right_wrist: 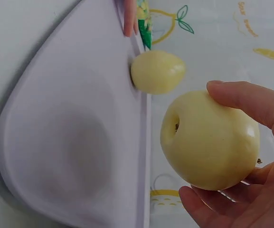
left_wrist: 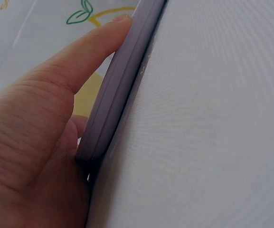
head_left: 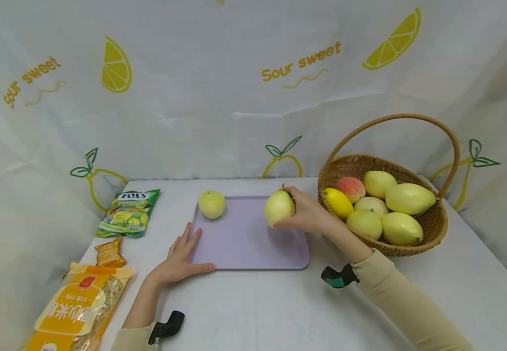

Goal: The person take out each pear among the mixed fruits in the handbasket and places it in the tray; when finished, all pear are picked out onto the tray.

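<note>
A round, pale yellow-green pear is gripped from its right side by my right hand, raised over the right part of the lilac tray. In the right wrist view, thumb and fingers curve round the pear, and its shadow falls on the tray. A second pear sits at the tray's far left corner. At the near left corner, my left hand rests with fingers spread along the left edge. Its thumb lies straight against the front rim, touching the tray in the left wrist view.
To the right stands a wicker basket with a tall handle, holding a peach, a lemon and several pale fruits. On the left lie a green candy bag, a small orange packet and a large yellow bag.
</note>
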`<state>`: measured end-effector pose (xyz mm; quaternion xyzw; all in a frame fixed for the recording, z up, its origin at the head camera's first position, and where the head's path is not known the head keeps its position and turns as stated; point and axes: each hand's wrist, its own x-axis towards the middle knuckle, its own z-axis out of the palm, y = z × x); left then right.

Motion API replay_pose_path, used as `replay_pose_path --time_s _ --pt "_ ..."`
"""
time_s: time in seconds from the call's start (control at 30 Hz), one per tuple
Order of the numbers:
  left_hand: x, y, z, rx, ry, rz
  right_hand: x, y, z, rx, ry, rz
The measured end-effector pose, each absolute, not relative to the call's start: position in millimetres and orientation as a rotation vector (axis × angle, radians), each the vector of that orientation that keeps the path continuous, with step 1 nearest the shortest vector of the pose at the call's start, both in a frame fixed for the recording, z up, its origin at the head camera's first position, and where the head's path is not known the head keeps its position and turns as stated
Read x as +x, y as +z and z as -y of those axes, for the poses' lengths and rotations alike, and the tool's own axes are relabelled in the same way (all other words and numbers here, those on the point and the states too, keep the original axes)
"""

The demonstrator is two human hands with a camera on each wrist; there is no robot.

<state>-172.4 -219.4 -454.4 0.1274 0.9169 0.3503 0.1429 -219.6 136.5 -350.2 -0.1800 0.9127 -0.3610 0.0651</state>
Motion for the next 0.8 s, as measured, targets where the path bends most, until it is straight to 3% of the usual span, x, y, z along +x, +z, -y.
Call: replay_pose_path --time_s 0.3,0.8 --pt "-173 -453 219 0.363 1.025 -2.634 -232 -386 -122 -0.482 -1.203 -2.837" --pt "-173 -453 219 0.362 1.019 -2.636 -248 -412 -89 -0.478 -1.332 -2.878"
